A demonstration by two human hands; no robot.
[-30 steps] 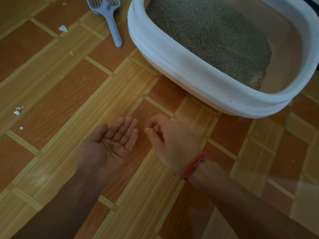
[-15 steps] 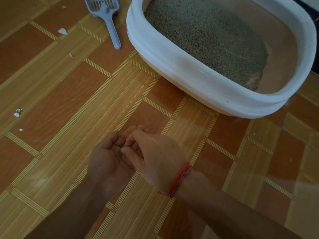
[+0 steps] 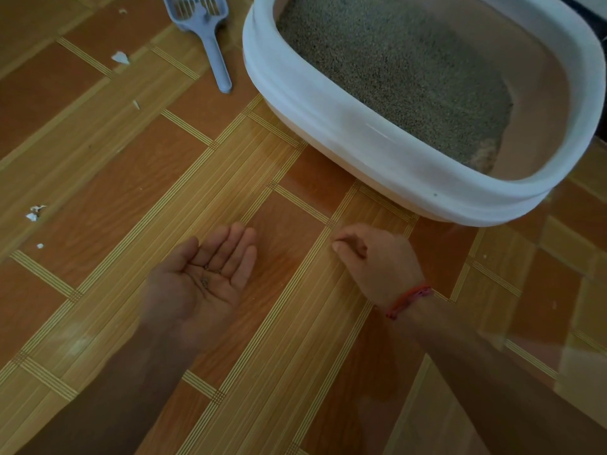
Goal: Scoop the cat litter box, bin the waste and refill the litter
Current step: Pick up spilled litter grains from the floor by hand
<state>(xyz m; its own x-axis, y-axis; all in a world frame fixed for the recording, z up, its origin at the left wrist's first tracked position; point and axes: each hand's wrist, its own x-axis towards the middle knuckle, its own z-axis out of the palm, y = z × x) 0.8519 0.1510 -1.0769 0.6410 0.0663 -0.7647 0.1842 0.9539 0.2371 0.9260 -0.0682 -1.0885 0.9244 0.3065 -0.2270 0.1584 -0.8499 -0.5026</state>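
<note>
The left grip [image 3: 203,277], a bare hand, is lying released and palm up just above the floor [image 3: 98,165], its fingers straight and together, and it is carrying a few dark litter grains [image 3: 205,280] in the hollow of the palm. The right grip [image 3: 377,261] is hovering beside it, apart from it, knuckles up, with the fingers curled in and the thumb tip pressing against the forefinger close to the floor; I cannot tell whether it is grasping a grain between them. A red bracelet [image 3: 409,300] is sitting around the right wrist. The litter box [image 3: 361,139], white-rimmed, is standing on the floor beyond the right grip, and grey litter [image 3: 394,67] is covering most of its bottom while bare pinkish plastic is showing along its right side. A brownish clump [image 3: 483,156] is lying at the near edge of the litter. The grey-blue scoop [image 3: 218,64] is lying flat on the floor just left of the box, its handle pointing toward the person. Small white scraps [image 3: 120,57] are lying scattered on the floor farther left.
</note>
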